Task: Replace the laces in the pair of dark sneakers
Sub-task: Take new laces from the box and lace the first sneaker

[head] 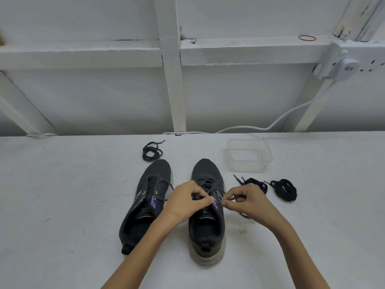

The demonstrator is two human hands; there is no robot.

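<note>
Two dark sneakers stand side by side on the white table, toes pointing away from me. The left sneaker has open eyelets with one lace strand trailing to the right. Over the tongue of the right sneaker, my left hand pinches a dark lace. My right hand pinches the same lace's other side at the shoe's right eyelets. The right sneaker's lace is threaded across its upper eyelets. A coiled black lace lies beyond the left sneaker. Two more black lace bundles lie to the right.
A clear plastic container sits behind and to the right of the shoes. A white cable runs along the table's back edge up to a wall socket. White wooden framing forms the back wall.
</note>
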